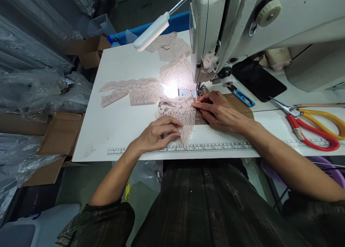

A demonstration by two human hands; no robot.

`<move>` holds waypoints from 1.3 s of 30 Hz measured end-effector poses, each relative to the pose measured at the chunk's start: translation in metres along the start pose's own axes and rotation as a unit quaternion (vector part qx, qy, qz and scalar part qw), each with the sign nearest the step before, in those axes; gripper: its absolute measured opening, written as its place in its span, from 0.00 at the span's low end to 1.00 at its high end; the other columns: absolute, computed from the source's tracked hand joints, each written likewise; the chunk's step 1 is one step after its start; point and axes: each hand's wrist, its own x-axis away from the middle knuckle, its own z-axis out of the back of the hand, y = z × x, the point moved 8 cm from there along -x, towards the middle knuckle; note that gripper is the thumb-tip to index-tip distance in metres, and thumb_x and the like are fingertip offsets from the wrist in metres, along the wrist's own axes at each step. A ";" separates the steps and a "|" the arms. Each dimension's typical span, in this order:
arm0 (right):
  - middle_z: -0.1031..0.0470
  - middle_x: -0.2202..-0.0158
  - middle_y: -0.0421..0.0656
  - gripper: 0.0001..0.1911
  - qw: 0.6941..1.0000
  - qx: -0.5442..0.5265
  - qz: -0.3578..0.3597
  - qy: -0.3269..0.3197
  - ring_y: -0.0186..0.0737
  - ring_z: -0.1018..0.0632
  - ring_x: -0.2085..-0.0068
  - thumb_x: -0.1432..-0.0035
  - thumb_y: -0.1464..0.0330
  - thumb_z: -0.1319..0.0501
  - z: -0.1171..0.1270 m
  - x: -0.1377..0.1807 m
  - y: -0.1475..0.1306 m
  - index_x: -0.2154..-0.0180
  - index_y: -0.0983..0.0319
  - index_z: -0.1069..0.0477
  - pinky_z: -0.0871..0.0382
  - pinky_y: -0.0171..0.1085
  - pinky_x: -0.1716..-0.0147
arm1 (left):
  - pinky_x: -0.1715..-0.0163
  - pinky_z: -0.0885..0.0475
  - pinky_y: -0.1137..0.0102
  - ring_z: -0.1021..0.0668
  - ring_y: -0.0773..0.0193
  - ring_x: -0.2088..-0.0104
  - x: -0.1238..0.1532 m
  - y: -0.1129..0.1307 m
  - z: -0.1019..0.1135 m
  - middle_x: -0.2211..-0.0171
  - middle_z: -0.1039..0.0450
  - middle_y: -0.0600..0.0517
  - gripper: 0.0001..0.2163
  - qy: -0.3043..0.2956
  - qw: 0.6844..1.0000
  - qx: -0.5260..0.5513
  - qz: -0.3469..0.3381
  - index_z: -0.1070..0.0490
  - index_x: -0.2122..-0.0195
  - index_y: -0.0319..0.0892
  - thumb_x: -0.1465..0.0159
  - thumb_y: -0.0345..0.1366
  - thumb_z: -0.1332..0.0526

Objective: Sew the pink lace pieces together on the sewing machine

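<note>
A beige lace piece (176,112) lies beneath the sewing machine's needle area, its scalloped edge by the presser foot (198,90). My left hand (159,132) rests at the lace's near left side, fingers loosely curved over it and the thumb a little apart from them. At the lace's right edge, close to the foot, my right hand (219,112) has thumb and forefinger together on the fabric. Further lace (142,90) stretches left across the table, and more lace (172,47) lies behind. Glare from the lamp hides part of the lace near the needle.
The sewing machine (206,27) stands over the white table (118,65), with a lamp (152,31) at its left. Right of my hands lie blue thread snips (242,96), a black phone-like slab (257,78) and scissors (312,128). A ruler strip (215,147) runs along the front edge. Cardboard boxes (60,133) stand left.
</note>
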 end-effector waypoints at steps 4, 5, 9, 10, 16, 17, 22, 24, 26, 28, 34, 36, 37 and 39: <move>0.27 0.50 0.50 0.21 1.000 -0.003 -0.006 -0.002 0.53 0.28 0.47 0.31 0.66 0.51 -0.001 0.001 0.002 0.44 0.53 0.24 0.32 0.56 0.42 | 0.61 0.21 0.68 0.19 0.63 0.58 0.002 0.003 0.007 0.57 0.21 0.44 0.04 0.064 0.997 0.011 -0.031 0.22 0.61 0.39 0.36 0.26 0.32; 0.27 0.50 0.50 0.21 1.000 -0.003 -0.008 0.000 0.53 0.28 0.47 0.31 0.66 0.51 -0.001 0.001 0.002 0.45 0.52 0.24 0.32 0.56 0.42 | 0.62 0.20 0.68 0.19 0.63 0.58 0.002 0.003 0.006 0.57 0.21 0.44 0.04 0.062 0.997 0.011 -0.036 0.22 0.61 0.39 0.37 0.27 0.32; 0.27 0.50 0.51 0.21 1.000 0.001 -0.009 0.001 0.54 0.28 0.48 0.32 0.67 0.50 -0.002 0.001 0.002 0.44 0.54 0.24 0.32 0.57 0.42 | 0.63 0.21 0.67 0.19 0.63 0.60 0.002 0.005 -0.001 0.57 0.21 0.44 0.04 0.033 0.998 -0.012 -0.046 0.23 0.60 0.40 0.36 0.28 0.32; 0.27 0.50 0.51 0.22 1.000 0.002 -0.010 0.001 0.54 0.27 0.48 0.32 0.67 0.49 -0.003 0.001 0.002 0.44 0.54 0.24 0.32 0.57 0.42 | 0.63 0.21 0.66 0.19 0.63 0.61 0.001 0.005 -0.002 0.57 0.21 0.44 0.04 0.028 0.998 -0.017 -0.049 0.23 0.61 0.40 0.36 0.29 0.32; 0.26 0.50 0.51 0.21 0.999 -0.034 -0.012 0.013 0.52 0.27 0.48 0.33 0.68 0.49 0.001 0.003 0.004 0.45 0.56 0.23 0.32 0.56 0.42 | 0.60 0.21 0.65 0.18 0.63 0.61 0.001 0.006 -0.004 0.57 0.19 0.45 0.03 0.023 0.998 -0.032 -0.051 0.23 0.61 0.41 0.35 0.31 0.32; 0.26 0.49 0.51 0.21 0.999 -0.036 -0.013 0.009 0.52 0.27 0.48 0.33 0.68 0.48 0.001 0.003 0.004 0.45 0.56 0.23 0.32 0.56 0.42 | 0.60 0.21 0.65 0.18 0.63 0.61 0.001 0.006 -0.005 0.57 0.19 0.45 0.03 0.021 0.998 -0.034 -0.050 0.23 0.61 0.41 0.35 0.31 0.32; 0.26 0.49 0.48 0.21 0.999 -0.025 -0.023 -0.008 0.52 0.28 0.46 0.34 0.68 0.47 0.000 0.004 0.004 0.46 0.52 0.22 0.32 0.57 0.41 | 0.58 0.20 0.62 0.17 0.61 0.60 0.002 0.006 -0.008 0.55 0.18 0.44 0.04 0.006 0.998 -0.052 -0.043 0.23 0.60 0.41 0.35 0.31 0.32; 0.26 0.48 0.47 0.21 0.999 -0.024 -0.029 -0.012 0.51 0.28 0.46 0.34 0.67 0.47 0.000 0.004 0.005 0.46 0.51 0.22 0.32 0.57 0.40 | 0.57 0.20 0.61 0.17 0.60 0.58 0.002 0.006 -0.008 0.54 0.18 0.44 0.03 0.002 0.997 -0.059 -0.044 0.23 0.60 0.41 0.35 0.31 0.32; 0.26 0.48 0.47 0.21 0.999 -0.025 -0.033 -0.017 0.51 0.28 0.45 0.34 0.67 0.48 -0.001 0.004 0.005 0.46 0.50 0.23 0.33 0.56 0.39 | 0.56 0.20 0.61 0.16 0.60 0.58 0.002 0.007 -0.009 0.54 0.18 0.44 0.03 -0.001 0.997 -0.064 -0.050 0.24 0.60 0.41 0.35 0.30 0.33; 0.26 0.48 0.47 0.21 0.999 -0.025 -0.038 -0.018 0.51 0.28 0.45 0.34 0.67 0.48 -0.001 0.004 0.006 0.46 0.50 0.23 0.33 0.56 0.39 | 0.56 0.20 0.61 0.16 0.60 0.57 0.002 0.008 -0.010 0.54 0.18 0.43 0.03 -0.002 0.996 -0.065 -0.057 0.24 0.60 0.40 0.35 0.29 0.33; 0.26 0.48 0.47 0.21 0.999 -0.032 -0.025 -0.022 0.52 0.28 0.46 0.34 0.68 0.47 0.002 0.006 0.003 0.46 0.50 0.22 0.33 0.57 0.40 | 0.57 0.20 0.62 0.16 0.59 0.57 0.002 0.008 -0.011 0.56 0.18 0.44 0.03 0.000 0.995 -0.070 -0.065 0.25 0.60 0.40 0.34 0.30 0.33; 0.27 0.48 0.47 0.21 0.999 -0.032 -0.003 -0.032 0.52 0.29 0.45 0.35 0.68 0.46 0.002 0.008 0.000 0.46 0.49 0.21 0.33 0.57 0.40 | 0.57 0.20 0.62 0.16 0.59 0.56 0.002 0.009 -0.011 0.56 0.17 0.44 0.02 0.002 0.995 -0.074 -0.065 0.25 0.60 0.40 0.33 0.31 0.34; 0.27 0.48 0.47 0.21 0.999 -0.029 0.009 -0.037 0.53 0.30 0.45 0.35 0.68 0.45 0.002 0.009 -0.002 0.47 0.49 0.21 0.33 0.57 0.41 | 0.58 0.20 0.62 0.16 0.59 0.56 0.002 0.009 -0.011 0.56 0.18 0.44 0.02 0.003 0.995 -0.075 -0.066 0.25 0.60 0.39 0.33 0.31 0.34; 0.28 0.47 0.47 0.20 0.998 -0.023 0.025 -0.044 0.54 0.30 0.44 0.35 0.69 0.45 0.002 0.010 -0.004 0.47 0.48 0.21 0.33 0.58 0.41 | 0.59 0.20 0.62 0.16 0.59 0.56 0.001 0.011 -0.010 0.56 0.18 0.44 0.03 0.005 0.995 -0.074 -0.070 0.25 0.60 0.39 0.33 0.31 0.34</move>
